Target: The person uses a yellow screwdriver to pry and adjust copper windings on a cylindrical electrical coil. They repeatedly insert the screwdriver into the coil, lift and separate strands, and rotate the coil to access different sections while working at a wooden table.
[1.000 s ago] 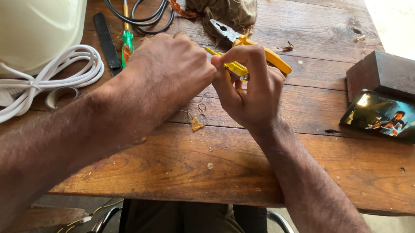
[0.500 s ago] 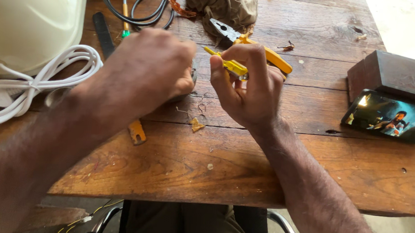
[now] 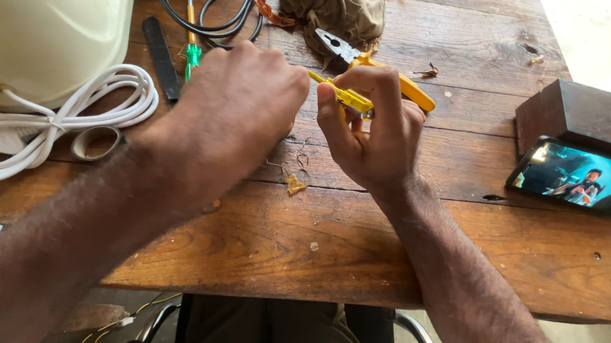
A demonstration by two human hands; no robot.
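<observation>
Hands close together: right hand [image 3: 375,137] grips yellow tool [image 3: 342,94]; left hand [image 3: 242,107], clenched, has risen toward it.

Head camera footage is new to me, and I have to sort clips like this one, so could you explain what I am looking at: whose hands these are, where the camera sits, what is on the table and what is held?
The camera sits on a person's head and looks down, so both forearms reaching in from below belong to the wearer. There is no machine here.

The right hand grips a small yellow tool. The left hand is curled close beside it; what its fingers hold is hidden.

On the wooden table lie yellow-handled pliers, a green-handled screwdriver, a black cable, a coiled white cord beside a cream plastic housing, a roll of tape, a crumpled cloth and a phone leaning on a dark block, with its screen lit.
</observation>
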